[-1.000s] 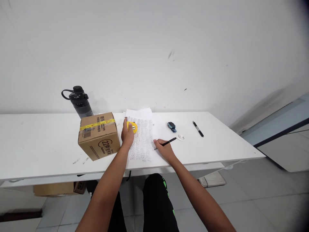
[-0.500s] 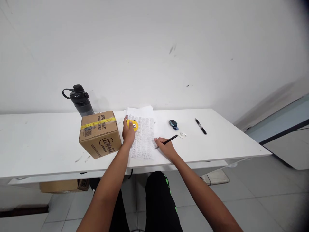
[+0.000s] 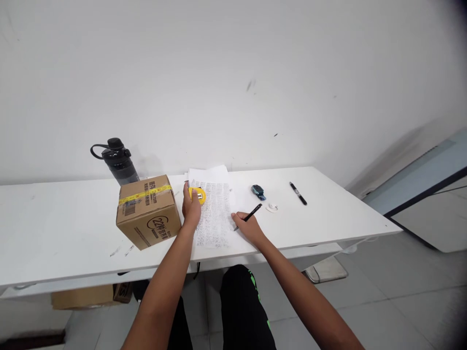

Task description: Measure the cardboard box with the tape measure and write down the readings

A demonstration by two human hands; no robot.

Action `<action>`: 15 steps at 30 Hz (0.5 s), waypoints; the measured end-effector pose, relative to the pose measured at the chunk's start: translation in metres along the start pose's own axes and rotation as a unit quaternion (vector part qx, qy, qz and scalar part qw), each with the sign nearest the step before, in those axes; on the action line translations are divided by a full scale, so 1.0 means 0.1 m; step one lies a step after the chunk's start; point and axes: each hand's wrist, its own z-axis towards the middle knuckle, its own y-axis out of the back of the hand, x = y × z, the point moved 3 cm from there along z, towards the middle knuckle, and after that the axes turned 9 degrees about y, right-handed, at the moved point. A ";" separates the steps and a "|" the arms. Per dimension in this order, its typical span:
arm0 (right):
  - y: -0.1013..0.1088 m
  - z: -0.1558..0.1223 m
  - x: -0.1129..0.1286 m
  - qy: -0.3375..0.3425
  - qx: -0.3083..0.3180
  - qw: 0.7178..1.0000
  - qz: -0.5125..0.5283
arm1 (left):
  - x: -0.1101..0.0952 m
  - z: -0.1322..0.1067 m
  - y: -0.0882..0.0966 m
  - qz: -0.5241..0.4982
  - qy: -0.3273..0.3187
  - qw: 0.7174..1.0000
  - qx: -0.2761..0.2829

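My left hand (image 3: 191, 209) is at the left edge of the written sheet, its thumb over a yellow tape measure (image 3: 201, 196) and its fingers curled around the far side. A thin dark edge shows by its fingertips; what it belongs to is unclear. The sheet of paper (image 3: 213, 221) is covered in dense small handwriting, with more white sheets (image 3: 211, 174) beneath it. My right hand (image 3: 248, 228) grips a black pen (image 3: 252, 212), tilted, its tip low near the sheet's right side. Whether the tip touches the paper cannot be made out.
A taped cardboard box (image 3: 146, 214) stands just left of my left hand, with a dark water bottle (image 3: 122, 163) behind it. To the right lie a watch (image 3: 258, 191), a small white item (image 3: 272, 207) and a marker (image 3: 298, 193). The white table (image 3: 339, 214) meets the wall.
The view has shifted slightly, so the table and its things sit a little lower and further left. Both hands keep their places on the paper, still holding the tape measure and the pen.
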 end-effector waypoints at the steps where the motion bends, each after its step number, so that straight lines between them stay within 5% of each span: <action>1: 0.00 0.01 0.00 0.001 0.003 1.000 0.003 | 0.00 0.01 0.00 0.001 0.002 1.000 -0.001; 9: 0.00 0.03 0.01 0.004 -0.059 0.998 -0.017 | 0.01 0.04 0.03 -0.001 0.014 1.000 -0.020; 15: -0.04 0.03 -0.02 0.026 -0.021 0.999 -0.005 | 0.01 0.03 0.05 0.010 0.019 0.999 -0.028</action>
